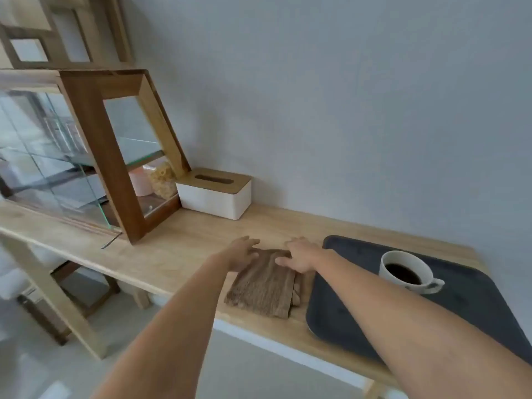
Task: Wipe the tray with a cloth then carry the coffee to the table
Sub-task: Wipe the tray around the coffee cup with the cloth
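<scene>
2 bare forearms stretch out from the bottom of the view, reaching over the wooden counter [184,249]. Both hands land on the far end of the folded brown cloth [266,283], which lies flat on the counter just beside the left edge of the tray. The left hand [240,253] has fingers spread and pressed onto the cloth's far left corner; the right hand [300,254] sits on the far right corner, fingers loosely splayed, thumb tucked toward the fabric. Neither looks closed around it yet, more resting and gathering than gripping.

So this reads as the very start: picking up the cloth, wiping not yet begun. The next move calls for pinching the fabric up off the wood and swinging it right, onto the dark tray [359,312].

That tray has rounded corners and lies flat on the counter, carrying 1 white cup [407,272] filled near the brim with black coffee, handle pointing right. A wipe will have to work around that cup, or the cup must be lifted first; a nudge could slop it.

Further back, a white tissue box [214,194] with a wooden slotted lid stands against the wall; no tissue shows. Left of it, a wood-framed glass cabinet [115,156] holds a pink container and a clear jar of something pale yellow.
</scene>
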The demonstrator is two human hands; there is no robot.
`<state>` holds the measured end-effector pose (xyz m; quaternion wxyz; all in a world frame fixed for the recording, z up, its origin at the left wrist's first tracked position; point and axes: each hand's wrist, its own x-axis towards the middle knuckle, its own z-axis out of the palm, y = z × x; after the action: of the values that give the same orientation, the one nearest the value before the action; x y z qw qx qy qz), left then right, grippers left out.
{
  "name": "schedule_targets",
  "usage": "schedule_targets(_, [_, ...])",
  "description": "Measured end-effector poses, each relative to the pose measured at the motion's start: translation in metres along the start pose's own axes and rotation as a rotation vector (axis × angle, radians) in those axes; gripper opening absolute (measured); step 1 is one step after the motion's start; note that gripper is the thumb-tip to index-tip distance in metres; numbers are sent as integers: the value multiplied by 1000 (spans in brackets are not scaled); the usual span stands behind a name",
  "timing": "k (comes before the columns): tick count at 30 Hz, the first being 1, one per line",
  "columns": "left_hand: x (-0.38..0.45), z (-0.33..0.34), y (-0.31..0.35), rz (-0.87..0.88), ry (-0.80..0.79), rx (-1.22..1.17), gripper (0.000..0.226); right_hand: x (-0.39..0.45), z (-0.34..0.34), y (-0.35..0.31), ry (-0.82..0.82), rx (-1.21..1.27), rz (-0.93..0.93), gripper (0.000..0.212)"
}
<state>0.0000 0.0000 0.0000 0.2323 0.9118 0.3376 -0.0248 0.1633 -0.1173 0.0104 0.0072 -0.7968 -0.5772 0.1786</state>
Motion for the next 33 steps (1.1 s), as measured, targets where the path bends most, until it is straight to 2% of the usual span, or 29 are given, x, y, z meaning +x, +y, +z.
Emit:
schedule_targets(2, [-3,5,1,30,21,-4,48,-4,9,-2,9,41,6,60])
schedule_targets(5, [-9,11,3,23,145,-105,50,-12,21,-1,148,217,-13,45])
schedule_targets(8, [-16,8,10,50,194,-92,48,-23,21,-7,243,252,-51,31])
schedule_targets(13, [-35,-27,33,137,147,-35,24,-51,-9,-8,229,345,-108,30])
schedule_targets(16, [-48,-57,54,206,161,-107,18,-86,-44,3,262,346,-159,33])
schedule_targets(19, [-63,-75,85,286,129,-267,16,-126,-76,21,332,335,-147,23])
schedule_targets(24, [-59,-62,130,410,30,-455,16,-173,-97,55,419,290,-81,15])
schedule_targets(26, [-54,-38,136,408,-17,-470,15,-183,-85,65,379,235,-38,14])
schedule_targets(28, [-50,-7,135,408,-36,-405,21,-189,-65,73,258,137,8,19])
schedule_targets(30, [-54,25,129,370,41,-290,40,-192,-41,77,145,95,56,36])
schedule_targets(33, [-75,68,118,221,114,-335,83,-189,-4,76,178,146,-5,57])
